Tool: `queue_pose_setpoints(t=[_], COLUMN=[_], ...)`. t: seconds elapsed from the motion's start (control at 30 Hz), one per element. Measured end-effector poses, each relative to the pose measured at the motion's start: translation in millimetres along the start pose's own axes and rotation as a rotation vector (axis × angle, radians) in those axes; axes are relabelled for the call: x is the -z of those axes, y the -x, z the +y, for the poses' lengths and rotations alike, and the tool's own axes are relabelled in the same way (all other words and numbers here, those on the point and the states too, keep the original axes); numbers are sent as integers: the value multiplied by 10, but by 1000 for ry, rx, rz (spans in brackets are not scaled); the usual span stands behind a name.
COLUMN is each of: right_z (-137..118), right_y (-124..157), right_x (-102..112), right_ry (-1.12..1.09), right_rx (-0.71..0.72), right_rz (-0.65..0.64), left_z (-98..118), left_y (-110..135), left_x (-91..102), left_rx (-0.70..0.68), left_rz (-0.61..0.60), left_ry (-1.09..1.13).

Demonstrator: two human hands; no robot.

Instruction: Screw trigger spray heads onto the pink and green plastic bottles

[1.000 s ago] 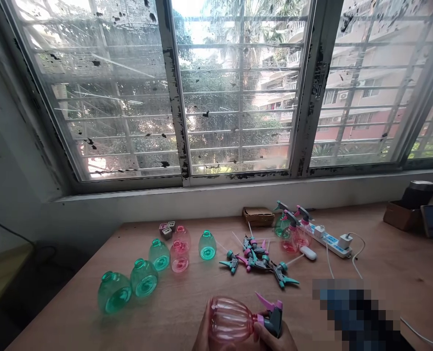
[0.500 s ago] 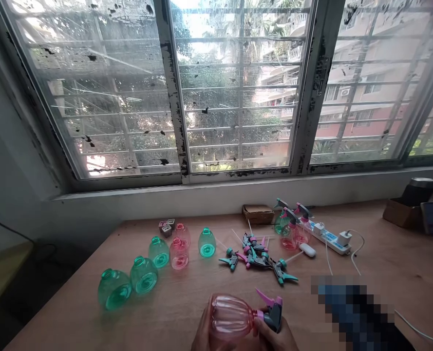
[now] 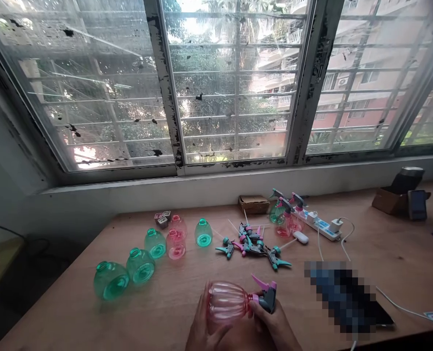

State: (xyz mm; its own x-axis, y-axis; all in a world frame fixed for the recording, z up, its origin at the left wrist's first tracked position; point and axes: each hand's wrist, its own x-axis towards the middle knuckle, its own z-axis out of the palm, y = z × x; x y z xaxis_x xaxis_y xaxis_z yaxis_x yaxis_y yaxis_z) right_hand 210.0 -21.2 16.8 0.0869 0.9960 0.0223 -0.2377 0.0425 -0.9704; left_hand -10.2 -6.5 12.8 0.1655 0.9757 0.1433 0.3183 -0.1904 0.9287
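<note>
A clear pink spray bottle lies sideways between my hands near the front of the table, its grey and pink trigger head fitted at the neck on the right. My left hand is wrapped round the base end of the bottle. At the neck, my right hand grips the collar and the underside of the trigger head with thumb and fingers. Beyond them lies a pile of loose trigger heads, teal, pink and grey, with thin tubes. Headless green bottles and pink bottles stand to the left.
Finished-looking spray bottles stand by a white power strip at the back. A small cardboard box sits near the wall. On the right lie a blurred-out tablet-like device, cables, and a box with a phone.
The camera view has tilted downward a little, shifting the table up and left in the picture. Both hands still hold the pink spray bottle in nearly the same pose.
</note>
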Motion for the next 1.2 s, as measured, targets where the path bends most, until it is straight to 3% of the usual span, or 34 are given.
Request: queue_pose_setpoints(t=[0.33, 0.5, 0.77, 0.97, 1.2], right_z=[-74, -52, -10, -29, -1], right_y=[44, 30, 23, 23, 26], right_x=[12, 20, 26, 39, 41], right_ry=[52, 22, 18, 30, 10], right_rx=[-2, -17, 11, 14, 10], right_rz=[-22, -9, -17, -28, -1], left_z=[121, 202, 206, 213, 295], left_y=[3, -6, 18, 5, -6], left_x=[13, 2, 37, 35, 81], left_rx=[36, 6, 56, -39, 23], left_rz=[-69, -3, -41, 47, 29], left_ry=[113, 47, 102, -36, 96])
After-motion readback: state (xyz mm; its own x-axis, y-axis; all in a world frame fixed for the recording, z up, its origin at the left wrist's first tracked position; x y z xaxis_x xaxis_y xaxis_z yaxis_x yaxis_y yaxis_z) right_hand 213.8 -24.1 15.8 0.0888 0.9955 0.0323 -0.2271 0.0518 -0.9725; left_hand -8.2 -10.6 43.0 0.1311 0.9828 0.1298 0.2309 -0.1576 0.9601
